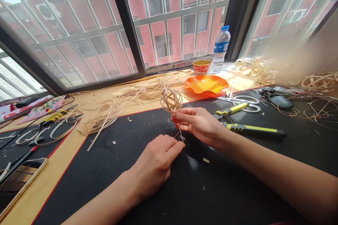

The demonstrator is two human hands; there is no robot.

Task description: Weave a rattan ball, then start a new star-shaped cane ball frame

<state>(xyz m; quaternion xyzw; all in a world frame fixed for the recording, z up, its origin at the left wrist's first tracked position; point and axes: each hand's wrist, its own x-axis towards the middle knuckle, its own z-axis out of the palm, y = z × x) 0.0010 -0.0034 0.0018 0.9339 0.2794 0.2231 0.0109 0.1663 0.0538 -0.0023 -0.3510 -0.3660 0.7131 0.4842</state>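
**While right hand [196, 123] pinches woven cane ball [171, 100], left hand [155, 161] rests on black work mat [224, 190]**

Seen from the worker's own head camera, a smartphone [21, 186] lies at near left on a wooden bench [56, 168], beside a second black mat [16, 147] bearing cane hoops [34, 135]. A yellow-handled tool [56, 116] lies just beyond them. Coils of flat cane [101, 117] spread toward the centre along the far side of the work mat. The ball, an open-weave sphere, is held in the air above the mat at centre, with the right hand's thumb and fingers pressed together at its base. A cane strand [179, 130] drops from the ball to just beside the left hand's curled fingers [174, 146]; whether they grip it cannot be told. Farther right stand an orange fluted dish [206, 84], a painted bowl [202, 66] and a plastic water bottle [220, 50] by a barred window [179, 17]. Yellow-and-black pliers [250, 129] and scissors [239, 102] lie on the mat, with a black computer mouse [281, 102] and woven cane pieces [320, 81] at far right.
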